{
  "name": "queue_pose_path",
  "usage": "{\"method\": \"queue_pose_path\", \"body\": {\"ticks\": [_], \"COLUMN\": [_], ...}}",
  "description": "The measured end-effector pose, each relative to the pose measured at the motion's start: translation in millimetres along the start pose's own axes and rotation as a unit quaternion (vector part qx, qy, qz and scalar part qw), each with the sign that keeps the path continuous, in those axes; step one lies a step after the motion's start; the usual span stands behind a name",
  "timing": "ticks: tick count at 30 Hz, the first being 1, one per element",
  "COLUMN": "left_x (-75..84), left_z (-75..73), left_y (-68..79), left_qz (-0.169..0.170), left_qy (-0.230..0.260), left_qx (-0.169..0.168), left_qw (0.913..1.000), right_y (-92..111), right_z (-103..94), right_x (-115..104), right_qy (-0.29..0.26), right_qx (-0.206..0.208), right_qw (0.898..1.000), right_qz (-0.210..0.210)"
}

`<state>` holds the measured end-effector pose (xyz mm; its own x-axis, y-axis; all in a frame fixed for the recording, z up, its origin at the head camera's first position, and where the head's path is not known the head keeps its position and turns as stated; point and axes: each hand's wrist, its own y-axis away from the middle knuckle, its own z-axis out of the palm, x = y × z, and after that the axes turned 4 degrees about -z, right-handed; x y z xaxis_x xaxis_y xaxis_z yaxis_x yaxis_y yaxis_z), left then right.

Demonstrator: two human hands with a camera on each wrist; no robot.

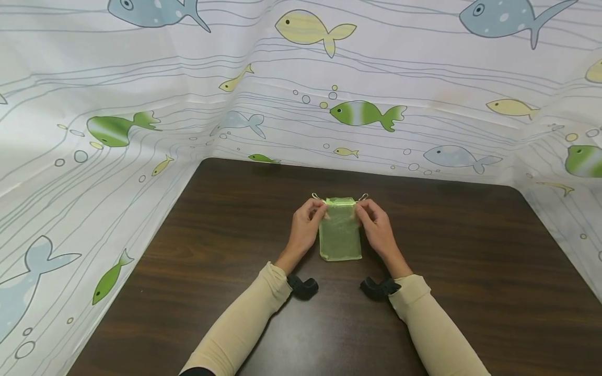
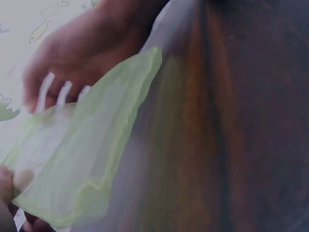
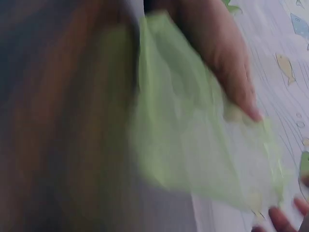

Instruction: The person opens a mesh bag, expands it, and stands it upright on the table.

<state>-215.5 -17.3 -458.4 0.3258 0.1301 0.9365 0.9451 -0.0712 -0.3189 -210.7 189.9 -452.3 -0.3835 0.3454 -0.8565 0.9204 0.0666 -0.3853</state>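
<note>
A sheer light-green drawstring pouch (image 1: pixel 340 235) is held by its top edge between both hands in the head view. My left hand (image 1: pixel 307 222) pinches its upper left corner, and my right hand (image 1: pixel 374 223) pinches the upper right. Small cord loops stick out beyond the fingers on either side. In the left wrist view the see-through pouch (image 2: pixel 91 159) hangs across the picture, with pale cord loops near the far hand. The pouch (image 3: pixel 183 130) is blurred in the right wrist view. No contents can be made out through the fabric.
A dark wood-grain table (image 1: pixel 211 235) lies beneath the hands. White curtain (image 1: pixel 291 73) printed with fish encloses its back and sides. A black curved device (image 1: pixel 303 288) sits at the left wrist, and another black device (image 1: pixel 378 289) at the right.
</note>
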Motion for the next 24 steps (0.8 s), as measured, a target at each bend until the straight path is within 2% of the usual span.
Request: {"method": "queue_pose_path", "body": {"ticks": [4,7,15,17,20,24], "left_x": [-1.0,-0.9,2.3,2.3,1.5,0.7], "left_z": [-0.8,-0.8,-2.7,-5.2,-10.6,-17.3], "left_y": [0.8,1.0,1.8,0.9,-1.5,-3.4], "left_qz": [0.000,0.004,0.010,0.020,0.047,0.069], "left_qy": [-0.013,-0.021,-0.072,-0.062,-0.042,-0.031], "left_qx": [-0.031,-0.048,-0.007,-0.025,-0.080,-0.171], "left_qw": [0.9994,0.9986,0.9973,0.9976,0.9948,0.9824], "right_y": [-1.0,-2.8,-5.5,-5.5,-5.5,-4.4], "right_z": [-4.0,-7.1,-17.6,-20.1,-23.4,-24.8], "right_x": [-4.0,-5.1,-6.0,-7.2,-8.8,-11.3], "right_qy": [0.020,0.037,0.053,0.049,0.045,0.031], "right_qx": [-0.024,-0.063,-0.141,-0.158,-0.182,-0.207], "right_qw": [0.999,0.995,0.986,0.983,0.979,0.973], "right_qz": [-0.041,-0.074,-0.076,-0.075,-0.083,-0.095]}}
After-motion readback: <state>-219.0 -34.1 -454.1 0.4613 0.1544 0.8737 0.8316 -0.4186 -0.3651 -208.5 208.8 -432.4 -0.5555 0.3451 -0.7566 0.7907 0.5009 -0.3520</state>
